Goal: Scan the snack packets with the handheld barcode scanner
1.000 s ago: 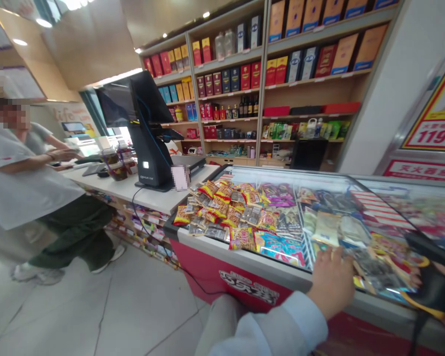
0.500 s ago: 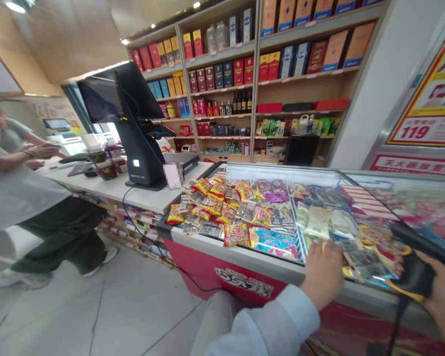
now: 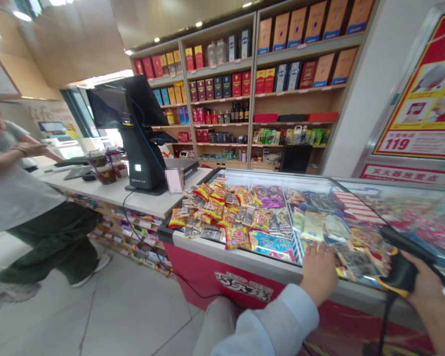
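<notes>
A: What is the left hand doing?

B: The left hand (image 3: 320, 269), coming from a pale blue sleeve (image 3: 287, 309), is lying palm down between four and five o'clock. Its fingers are bending loosely, slightly apart, and resting at the near edge of a glass-topped freezer (image 3: 203, 247). It is not grasping anything visible.

A: And the right?

B: The right hand (image 3: 422, 282) is reaching in at four o'clock, its fingers wrapping around the grip of a black-and-yellow handheld scanner (image 3: 398, 272). I cannot tell whether a finger is pressing a trigger. The scanner is hovering over or resting on the freezer's right part; contact is unclear. Its black cord (image 3: 383, 321) is hanging down.

A: Where are the snacks?

B: A pile of red-and-yellow snack packets (image 3: 222, 210) is sitting on the freezer at six o'clock, just below centre, well apart from the scanner. A blue packet (image 3: 272, 246) is lying at five o'clock, between the pile and the left hand.

A: Anything else?

B: A black checkout terminal (image 3: 144, 138) is standing on a white counter (image 3: 148, 202) toward ten o'clock. A person in white (image 3: 18, 188) is standing at nine o'clock.
</notes>
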The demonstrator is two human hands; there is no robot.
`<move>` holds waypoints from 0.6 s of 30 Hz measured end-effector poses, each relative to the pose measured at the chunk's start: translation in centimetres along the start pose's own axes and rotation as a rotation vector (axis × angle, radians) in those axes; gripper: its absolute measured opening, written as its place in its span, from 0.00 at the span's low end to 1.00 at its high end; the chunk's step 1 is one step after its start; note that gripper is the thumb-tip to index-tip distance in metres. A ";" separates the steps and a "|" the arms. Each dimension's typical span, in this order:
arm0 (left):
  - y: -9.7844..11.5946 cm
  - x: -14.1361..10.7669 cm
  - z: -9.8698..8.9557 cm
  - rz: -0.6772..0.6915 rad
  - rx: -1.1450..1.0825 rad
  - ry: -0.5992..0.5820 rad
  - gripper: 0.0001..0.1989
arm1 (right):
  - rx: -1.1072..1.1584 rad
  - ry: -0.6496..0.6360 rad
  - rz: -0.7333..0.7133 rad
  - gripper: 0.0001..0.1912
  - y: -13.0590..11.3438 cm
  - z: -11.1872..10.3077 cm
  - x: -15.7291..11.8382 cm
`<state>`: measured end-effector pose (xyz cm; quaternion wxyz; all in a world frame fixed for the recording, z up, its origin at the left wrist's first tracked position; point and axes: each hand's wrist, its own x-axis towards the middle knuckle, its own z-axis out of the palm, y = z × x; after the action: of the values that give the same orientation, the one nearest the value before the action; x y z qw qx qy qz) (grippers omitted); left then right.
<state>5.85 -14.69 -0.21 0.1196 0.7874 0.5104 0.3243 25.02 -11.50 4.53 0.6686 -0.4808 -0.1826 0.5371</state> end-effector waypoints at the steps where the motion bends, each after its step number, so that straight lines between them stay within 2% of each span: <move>1: -0.1 0.1 0.1 0.006 -0.020 0.015 0.25 | 0.009 -0.018 0.023 0.05 -0.1 -0.1 0.0; 3: -0.4 0.2 -0.3 0.019 -0.075 0.073 0.24 | 0.026 -0.041 0.042 0.05 -0.3 -0.2 -0.4; 5: -0.8 0.3 -1.6 0.026 -0.134 0.164 0.23 | 0.061 -0.071 0.009 0.06 -0.7 -0.1 -1.2; 7: -1.4 0.4 -4.0 0.032 -0.175 0.269 0.22 | 0.078 -0.112 -0.044 0.07 -0.9 0.4 -2.1; 9: -2.5 0.5 -7.1 0.048 -0.193 0.361 0.22 | 0.076 -0.164 -0.099 0.07 -1.1 1.4 -3.0; 14: -6.4 0.1 -15.0 0.001 -0.183 0.543 0.20 | 0.075 -0.352 -0.113 0.09 -0.2 6.1 -5.0; 18: -10.2 -1.1 -19.1 -0.071 -0.157 0.627 0.19 | 0.063 -0.444 -0.086 0.11 1.9 11.0 -6.9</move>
<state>-13.94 -13.77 8.55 0.0285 0.6192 0.5230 0.5851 13.20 -12.86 10.02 0.6489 -0.3214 -0.3287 0.6063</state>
